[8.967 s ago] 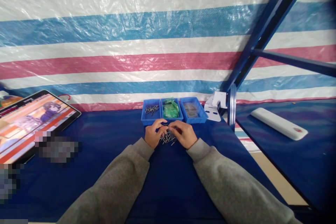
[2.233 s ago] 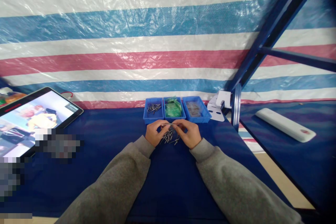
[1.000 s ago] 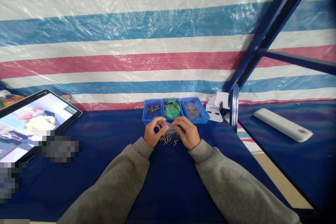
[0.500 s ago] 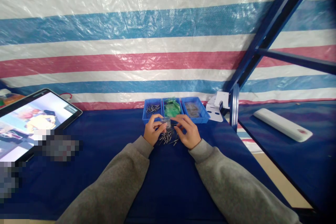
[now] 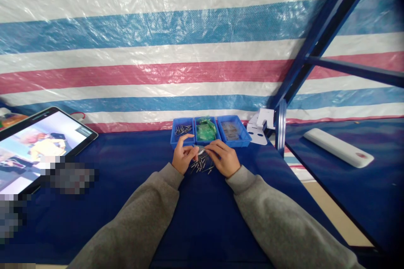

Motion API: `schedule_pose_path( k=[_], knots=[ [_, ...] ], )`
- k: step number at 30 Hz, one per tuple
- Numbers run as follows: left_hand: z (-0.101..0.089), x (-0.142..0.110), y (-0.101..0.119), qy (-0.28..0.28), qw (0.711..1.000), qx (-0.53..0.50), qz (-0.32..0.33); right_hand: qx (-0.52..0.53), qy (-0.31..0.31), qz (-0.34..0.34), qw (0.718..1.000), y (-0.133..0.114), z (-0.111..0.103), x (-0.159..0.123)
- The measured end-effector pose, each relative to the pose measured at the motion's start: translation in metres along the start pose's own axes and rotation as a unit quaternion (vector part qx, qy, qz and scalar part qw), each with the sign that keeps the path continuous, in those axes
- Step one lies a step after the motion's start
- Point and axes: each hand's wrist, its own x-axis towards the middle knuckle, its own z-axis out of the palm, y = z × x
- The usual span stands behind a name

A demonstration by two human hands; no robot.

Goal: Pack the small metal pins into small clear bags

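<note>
Between my two hands is a small clear plastic bag (image 5: 201, 150), shiny and partly covered by fingers. My left hand (image 5: 182, 157) pinches its left side between thumb and a finger, with the index finger raised. On the other side, my right hand (image 5: 226, 160) has its fingertips closed on the bag's right edge. Just below lies a loose pile of thin metal pieces (image 5: 202, 165), like screws or pins, on the blue table. Whether the bag has anything inside cannot be made out.
Behind my hands stand three blue bins: one with metal pieces (image 5: 183, 130), one with green bags (image 5: 206, 130), one with clear bags (image 5: 232, 130). A tablet (image 5: 47, 143) lies left. White cut card (image 5: 261, 126), a blue metal frame (image 5: 280, 126) and a white bar-shaped device (image 5: 339, 148) are right.
My right fingers have closed in on the bag's right edge, and the bag now looks flatter. The left index finger has lifted. The bins and pile stay put.
</note>
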Motion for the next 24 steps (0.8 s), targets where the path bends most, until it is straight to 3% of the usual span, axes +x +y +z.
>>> schedule_pose_path(
  k=[4,7,12,15,18,21,24],
  knots=[
    [-0.003,0.0,-0.002,0.063,0.996,0.051,0.031,-0.004,0.126,0.135,0.983,0.013,-0.006,0.003],
    [-0.005,0.0,-0.004,0.05,0.995,0.083,0.035,-0.021,0.211,0.235,0.949,0.03,-0.012,0.005],
    [-0.005,-0.001,-0.009,0.058,0.992,0.102,0.037,-0.075,0.214,0.217,0.949,0.031,-0.019,0.008],
    [-0.005,0.0,-0.01,0.075,0.991,0.107,0.041,-0.087,0.146,0.164,0.972,0.015,-0.019,0.008],
    [-0.006,0.0,-0.01,0.076,0.99,0.114,0.037,-0.117,-0.028,0.147,0.982,0.005,-0.016,0.007],
    [-0.006,0.001,-0.01,0.077,0.989,0.122,0.032,-0.193,-0.151,0.212,0.946,0.006,-0.01,0.005],
    [-0.006,0.0,-0.011,0.078,0.988,0.128,0.033,-0.243,-0.197,0.264,0.912,0.01,-0.003,0.003]
  ],
)
